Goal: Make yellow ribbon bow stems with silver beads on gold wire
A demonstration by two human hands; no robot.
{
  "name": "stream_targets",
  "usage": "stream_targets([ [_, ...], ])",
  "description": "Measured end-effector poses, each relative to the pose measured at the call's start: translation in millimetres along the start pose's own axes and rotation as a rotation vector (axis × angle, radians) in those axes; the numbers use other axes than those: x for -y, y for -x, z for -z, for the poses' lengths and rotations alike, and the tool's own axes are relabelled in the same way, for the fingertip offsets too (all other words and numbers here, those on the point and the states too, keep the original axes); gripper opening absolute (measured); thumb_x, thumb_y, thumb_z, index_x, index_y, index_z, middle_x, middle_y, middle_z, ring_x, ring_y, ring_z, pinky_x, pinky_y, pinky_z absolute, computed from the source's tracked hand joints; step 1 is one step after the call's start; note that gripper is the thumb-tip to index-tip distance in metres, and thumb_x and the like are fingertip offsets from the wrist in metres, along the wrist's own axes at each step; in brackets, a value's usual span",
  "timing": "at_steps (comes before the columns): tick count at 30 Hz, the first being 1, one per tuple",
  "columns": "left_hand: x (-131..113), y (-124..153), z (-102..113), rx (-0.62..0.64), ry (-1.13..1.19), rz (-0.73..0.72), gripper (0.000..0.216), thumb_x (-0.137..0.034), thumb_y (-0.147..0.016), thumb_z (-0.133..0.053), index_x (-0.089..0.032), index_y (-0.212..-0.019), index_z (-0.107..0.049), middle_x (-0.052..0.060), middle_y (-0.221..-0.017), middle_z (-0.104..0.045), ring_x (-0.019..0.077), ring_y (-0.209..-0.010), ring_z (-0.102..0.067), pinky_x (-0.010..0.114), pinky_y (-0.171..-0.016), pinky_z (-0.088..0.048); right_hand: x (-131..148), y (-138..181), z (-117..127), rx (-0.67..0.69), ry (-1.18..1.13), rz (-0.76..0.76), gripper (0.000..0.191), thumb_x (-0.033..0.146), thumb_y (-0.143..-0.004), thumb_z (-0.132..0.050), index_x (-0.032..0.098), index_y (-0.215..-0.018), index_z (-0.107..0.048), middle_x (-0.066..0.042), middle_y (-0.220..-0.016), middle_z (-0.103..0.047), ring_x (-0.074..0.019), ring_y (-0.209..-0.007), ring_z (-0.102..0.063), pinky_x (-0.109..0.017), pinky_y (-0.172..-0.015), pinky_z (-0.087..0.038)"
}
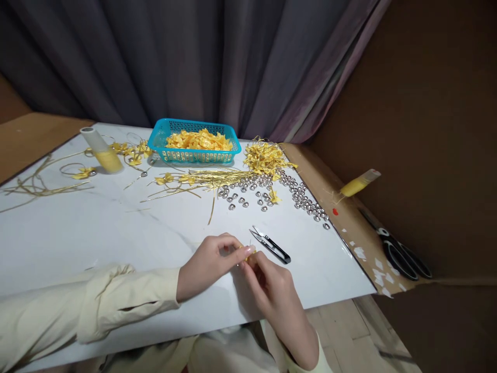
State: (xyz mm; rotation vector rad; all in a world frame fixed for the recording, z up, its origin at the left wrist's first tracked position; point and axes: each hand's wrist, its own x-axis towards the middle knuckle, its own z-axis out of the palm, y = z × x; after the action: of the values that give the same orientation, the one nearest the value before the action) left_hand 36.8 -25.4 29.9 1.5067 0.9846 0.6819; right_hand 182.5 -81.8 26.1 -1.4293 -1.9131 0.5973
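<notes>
My left hand (pixel 212 265) and my right hand (pixel 275 287) meet above the front part of the white table. Fingertips of both pinch a small yellow ribbon piece (pixel 253 254), mostly covered by the fingers. A thin, needle-like tip sticks up beside my left thumb. Just beyond my right hand lie black-handled thread snips (pixel 274 247), blades pointing away to the left. Farther back are scattered silver beads (pixel 244 201), a single yellow ribbon flower (pixel 275 197) and a bundle of gold cords (pixel 217 178).
A teal basket (pixel 155 139) of yellow ribbon pieces stands at the back. Left of it is a yellow thread spool (pixel 107 158); another spool (pixel 359 183) is at the right. Black scissors (pixel 402 254) lie on cardboard by the right wall. A grey curtain (pixel 186 62) hangs behind.
</notes>
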Motion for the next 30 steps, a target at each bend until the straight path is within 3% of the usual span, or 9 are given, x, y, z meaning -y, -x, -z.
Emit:
stream_targets([
  [12,1.8,-1.5,0.9,0.018,-0.077,-0.093,0.027,-0.033,-0.084,-0.049,-0.015,-0.065,-0.057,0.001,-0.072,-0.055,0.0147,-0.073,-0.052,0.027,-0.071,-0.04,-3.4,4.0,1.1,0.005,-0.069,-0.016,0.017,0.019,-0.088,-0.046,0.02,-0.073,-0.039,0.005,-0.06,-0.044,-0.0075,-0.048,-0.038,-0.019,-0.047,-0.031],
  [24,5.9,-3.3,2.8,0.049,-0.053,-0.12,0.025,-0.034,-0.083,-0.052,-0.015,-0.067,-0.058,0.002,-0.073,-0.056,0.0145,-0.073,-0.052,0.027,-0.072,-0.04,-7.2,7.6,-4.0,-0.111,-0.09,-0.049,0.019,0.022,-0.088,-0.05,0.02,-0.07,-0.042,0.005,-0.059,-0.048,-0.007,-0.048,-0.041,-0.019,-0.047,-0.034],
  [28,7.1,-4.0,4.9,0.066,-0.069,-0.143,0.025,-0.032,-0.083,-0.052,-0.015,-0.066,-0.059,0.003,-0.074,-0.057,0.0143,-0.073,-0.053,0.027,-0.072,-0.041,-10.5,6.7,-0.9,-0.094,-0.137,-0.12,0.011,0.024,-0.086,-0.052,0.021,-0.081,-0.044,0.005,-0.063,-0.05,-0.0077,-0.05,-0.045,-0.019,-0.049,-0.036],
  [30,8.4,-4.1,5.6,0.078,-0.103,-0.194,0.024,-0.029,-0.083,-0.053,-0.015,-0.066,-0.058,0.003,-0.073,-0.057,0.0144,-0.074,-0.053,0.026,-0.071,-0.041,-12.4,2.3,6.5,-0.061,-0.218,-0.173,0.024,0.027,-0.081,-0.061,0.022,-0.094,-0.041,0.006,-0.066,-0.051,-0.0089,-0.053,-0.047,-0.019,-0.047,-0.037],
])
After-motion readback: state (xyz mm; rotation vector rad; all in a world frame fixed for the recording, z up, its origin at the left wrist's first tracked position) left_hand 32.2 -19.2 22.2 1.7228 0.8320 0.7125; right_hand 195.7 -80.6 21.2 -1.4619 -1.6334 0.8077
